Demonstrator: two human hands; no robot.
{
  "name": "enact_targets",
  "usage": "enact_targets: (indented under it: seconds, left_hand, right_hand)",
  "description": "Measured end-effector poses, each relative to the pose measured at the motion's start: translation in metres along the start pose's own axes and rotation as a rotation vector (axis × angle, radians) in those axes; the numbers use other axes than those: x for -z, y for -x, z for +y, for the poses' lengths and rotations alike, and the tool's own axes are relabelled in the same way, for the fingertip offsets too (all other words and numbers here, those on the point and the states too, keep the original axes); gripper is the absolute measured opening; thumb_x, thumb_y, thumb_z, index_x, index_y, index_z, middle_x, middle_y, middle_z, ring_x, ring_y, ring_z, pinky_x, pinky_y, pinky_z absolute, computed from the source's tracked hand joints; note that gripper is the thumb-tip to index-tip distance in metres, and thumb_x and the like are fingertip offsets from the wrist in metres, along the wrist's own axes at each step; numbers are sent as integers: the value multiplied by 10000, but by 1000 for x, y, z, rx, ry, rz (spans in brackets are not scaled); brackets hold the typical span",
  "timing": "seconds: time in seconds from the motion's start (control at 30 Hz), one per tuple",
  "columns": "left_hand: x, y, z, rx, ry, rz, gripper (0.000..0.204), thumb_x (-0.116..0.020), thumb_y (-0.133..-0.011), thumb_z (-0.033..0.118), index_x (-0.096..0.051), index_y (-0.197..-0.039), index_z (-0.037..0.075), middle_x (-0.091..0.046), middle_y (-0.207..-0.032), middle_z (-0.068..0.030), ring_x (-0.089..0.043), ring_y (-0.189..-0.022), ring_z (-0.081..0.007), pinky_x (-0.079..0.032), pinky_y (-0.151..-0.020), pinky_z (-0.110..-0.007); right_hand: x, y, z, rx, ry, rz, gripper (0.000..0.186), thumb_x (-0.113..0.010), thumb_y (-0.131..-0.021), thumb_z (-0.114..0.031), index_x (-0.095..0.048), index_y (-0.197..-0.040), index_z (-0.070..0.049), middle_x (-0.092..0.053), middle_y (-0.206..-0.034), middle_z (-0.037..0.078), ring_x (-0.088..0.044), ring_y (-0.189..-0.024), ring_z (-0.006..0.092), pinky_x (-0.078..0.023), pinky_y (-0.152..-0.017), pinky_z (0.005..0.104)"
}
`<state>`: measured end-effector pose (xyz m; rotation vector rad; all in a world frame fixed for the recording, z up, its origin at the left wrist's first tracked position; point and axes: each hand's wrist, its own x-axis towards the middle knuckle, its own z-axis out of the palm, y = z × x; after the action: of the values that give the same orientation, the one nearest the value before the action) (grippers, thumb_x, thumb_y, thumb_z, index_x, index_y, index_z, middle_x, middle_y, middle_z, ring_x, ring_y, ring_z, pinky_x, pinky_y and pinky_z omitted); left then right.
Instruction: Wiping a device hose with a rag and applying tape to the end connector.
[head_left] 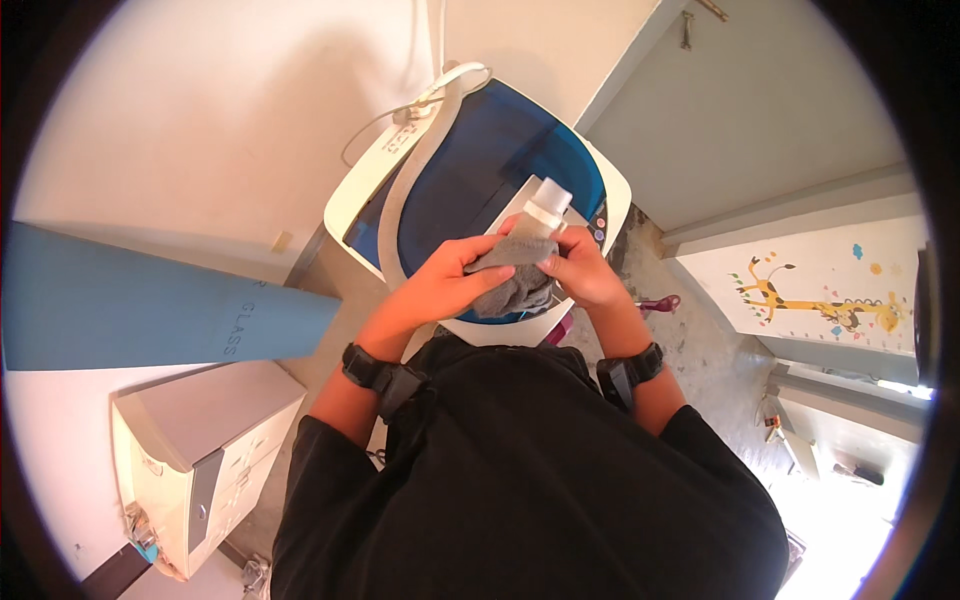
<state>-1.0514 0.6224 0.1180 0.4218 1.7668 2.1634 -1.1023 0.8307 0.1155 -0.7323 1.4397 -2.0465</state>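
Both my hands meet over a white machine with a blue translucent lid. My left hand is closed on a bunched grey cloth. My right hand grips the same cloth from the other side, thumb pressed on it. Wrapped partly in the cloth is a container with a white cap; its lower part is hidden. A pale rectangular piece shows behind it, only partly visible. A grey hose curves over the machine's left side, near a cable and fittings at the top left.
A blue panel is at left above a cream cabinet. Walls surround the machine's back. At right are a grey surface and a white panel with giraffe stickers. A purple-handled object lies below, on the concrete floor's side.
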Motion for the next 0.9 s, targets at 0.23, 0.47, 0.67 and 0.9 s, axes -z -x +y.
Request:
enact_targets:
  seconds: [0.23, 0.47, 0.67, 0.9]
  left_hand:
    - [-21, -12, -13, -102, -830, 357, 307, -694, -865, 157, -639, -1125, 4, -656, -816, -97, -590, -746, -105, -486, -680, -312]
    - [-8, -2, 1, -83, -238, 195, 238, -722, -813, 204, -658, -909, -3, -659, -796, -170, -630, -700, -340, -484, -617, -361]
    - [-21, -13, -17, -174, -1020, 432, 218, -720, -839, 139, -668, -984, -15, -578, -725, -101, -526, -696, -53, -463, -617, -285]
    - [-5, -2, 1, -92, -287, 163, 219, -726, -820, 182, -685, -941, 4, -643, -721, -150, -581, -592, -253, -474, -601, -320]
  right_hand:
    - [-31, -24, 18, -271, 30, 617, 222, -625, -896, -97, -655, -1074, 33, -684, -965, 25, -627, -896, 107, -503, -812, 248]
    - [-7, -2, -14, -48, -23, 15, 264, -532, -914, -50, -634, -1131, 61, -626, -1200, 106, -571, -1125, 177, -429, -994, 312]
    - [-30, -20, 21, -191, -94, 552, 248, -549, -970, -172, -650, -1078, 27, -682, -979, 54, -628, -903, 131, -475, -839, 275]
    - [-17, 2, -5, -40, -207, 141, 297, -623, -925, -180, -645, -1115, 47, -682, -1057, 85, -631, -947, 131, -494, -858, 265]
